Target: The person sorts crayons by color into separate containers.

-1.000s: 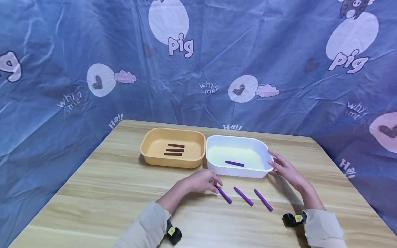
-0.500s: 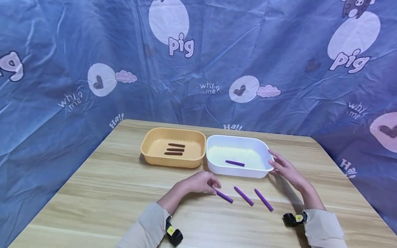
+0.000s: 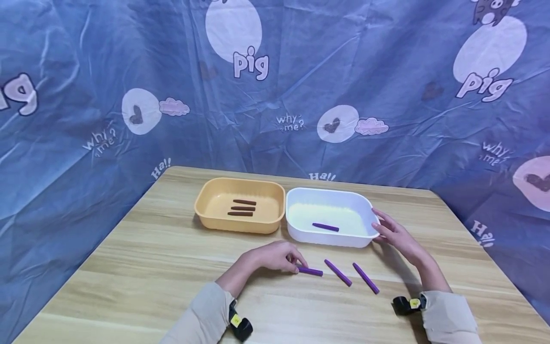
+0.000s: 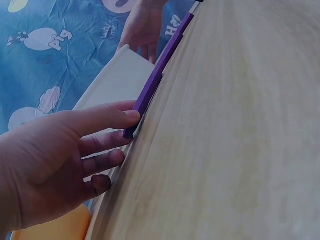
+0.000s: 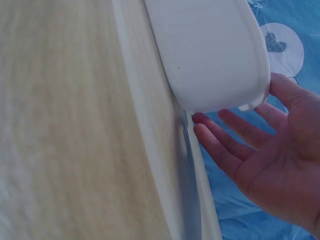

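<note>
My left hand [image 3: 277, 256] pinches one end of a purple crayon [image 3: 311, 271] between thumb and forefinger, just over the table. In the left wrist view, this crayon [image 4: 146, 97] points away from the hand, and the other fingers are loosely bent. Two more purple crayons, a middle one [image 3: 338, 273] and a right one [image 3: 365, 278], lie slanted on the table. My right hand [image 3: 397, 238] holds the right end of a white plastic bin [image 3: 328, 239], thumb over the rim and fingers on the outer wall [image 5: 215, 55]. One purple crayon [image 3: 325, 227] lies inside that bin.
A yellow-orange bin [image 3: 240, 226] stands against the white bin's left side, with three brown crayons [image 3: 243, 208] in it. The wood-grain table [image 3: 142, 267] reaches back to a blue printed cloth [image 3: 275, 95] hanging behind and at the sides.
The crayon at my left hand has swung from slanted to nearly level across the view, its near end now pinched. The right hand and both bins have stayed in place.
</note>
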Available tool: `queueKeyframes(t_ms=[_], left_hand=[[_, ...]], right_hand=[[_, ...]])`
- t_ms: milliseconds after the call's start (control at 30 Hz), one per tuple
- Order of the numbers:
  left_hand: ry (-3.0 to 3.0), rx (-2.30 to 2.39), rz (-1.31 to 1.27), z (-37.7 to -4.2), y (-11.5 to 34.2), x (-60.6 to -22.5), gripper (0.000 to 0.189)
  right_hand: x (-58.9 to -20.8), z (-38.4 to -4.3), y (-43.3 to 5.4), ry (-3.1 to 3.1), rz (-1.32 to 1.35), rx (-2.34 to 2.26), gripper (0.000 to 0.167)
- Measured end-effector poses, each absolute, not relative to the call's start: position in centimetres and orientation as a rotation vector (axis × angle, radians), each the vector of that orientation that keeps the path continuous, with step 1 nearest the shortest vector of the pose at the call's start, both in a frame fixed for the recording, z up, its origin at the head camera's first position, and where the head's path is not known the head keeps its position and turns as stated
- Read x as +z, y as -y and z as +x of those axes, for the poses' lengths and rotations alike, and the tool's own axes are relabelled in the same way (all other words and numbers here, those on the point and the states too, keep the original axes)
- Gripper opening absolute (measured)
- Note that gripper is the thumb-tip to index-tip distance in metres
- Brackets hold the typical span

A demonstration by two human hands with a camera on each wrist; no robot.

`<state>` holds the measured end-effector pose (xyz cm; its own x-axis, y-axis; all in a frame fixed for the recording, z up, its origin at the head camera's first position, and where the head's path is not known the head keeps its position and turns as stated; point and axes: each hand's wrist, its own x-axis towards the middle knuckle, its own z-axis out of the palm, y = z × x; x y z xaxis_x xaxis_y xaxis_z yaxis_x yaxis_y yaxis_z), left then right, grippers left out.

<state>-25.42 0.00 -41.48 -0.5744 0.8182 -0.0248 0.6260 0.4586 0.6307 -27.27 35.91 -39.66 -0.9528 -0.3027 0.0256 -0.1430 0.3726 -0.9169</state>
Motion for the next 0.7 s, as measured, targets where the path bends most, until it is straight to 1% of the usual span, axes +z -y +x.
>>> queueKeyframes(t_ms=[333,567,700], left_hand=[[-2.396,0.874,1.230,-25.3,0.1,-41.0,0.023],[-2.396,0.935,1.186,-25.3,-0.1,-39.8,0.023],[-2.388,0.943,1.222,-25.4,-0.1,-38.8,0.025]], right_hand=[[-39.8,-27.1,-35.9,-2.485,-0.414,-1.619,0.062],[-40.0,-27.3,-36.0,-2.499,-0.409,-1.616,0.063],[-40.0,-27.2,-35.9,-2.495,-0.410,-1.614,0.063]])
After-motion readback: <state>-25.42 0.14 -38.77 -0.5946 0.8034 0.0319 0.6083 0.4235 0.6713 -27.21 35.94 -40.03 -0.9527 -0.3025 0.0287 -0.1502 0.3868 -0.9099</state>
